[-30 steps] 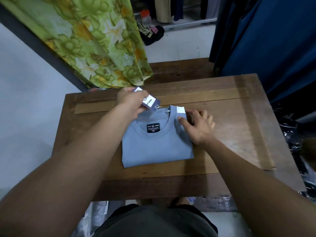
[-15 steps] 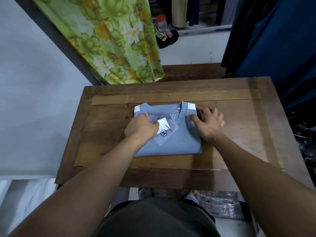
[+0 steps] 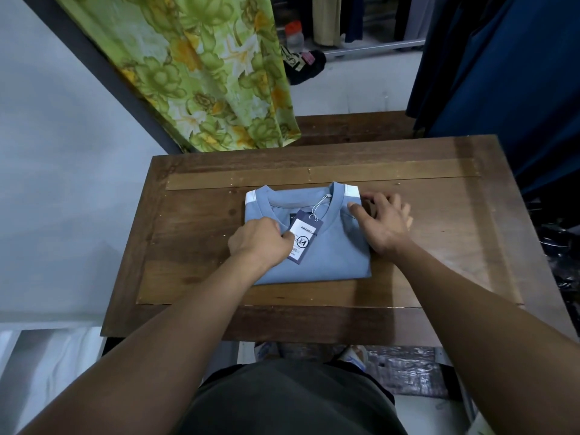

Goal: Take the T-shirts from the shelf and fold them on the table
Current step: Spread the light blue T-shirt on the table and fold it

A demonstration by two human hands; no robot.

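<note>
The folded pale blue T-shirt with white shoulder panels (image 3: 326,246) lies flat in the middle of the brown wooden counter (image 3: 194,233), collar toward the far edge. Its near left part is covered by the left hand (image 3: 262,243), and its right edge lies under the right hand (image 3: 384,222), so the full outline of the fold cannot be traced. The left hand's fingers are curled with their tips at the left edge of the white and navy paper hang tag (image 3: 303,236), which lies face up on the shirt's chest below the collar; whether the fingertips pinch the tag or only press beside it is hard to tell. A thin white string runs from the tag up to the neckline. A dark label inside the collar is mostly hidden by the tag. The right hand rests with fingers spread and fairly straight, thumb on the shirt's right shoulder and the other fingers on the counter just beside it.

A green and yellow floral cloth (image 3: 201,73) hangs past the counter's far left corner, cut off at the top. Dark blue garments (image 3: 508,73) hang at the right, also cut off. On the floor beyond stands a clear plastic jar with a red lid (image 3: 295,34); its contents are too small to make out. Below the counter's near edge, crinkled plastic wrapping (image 3: 405,368) is only partly visible.
</note>
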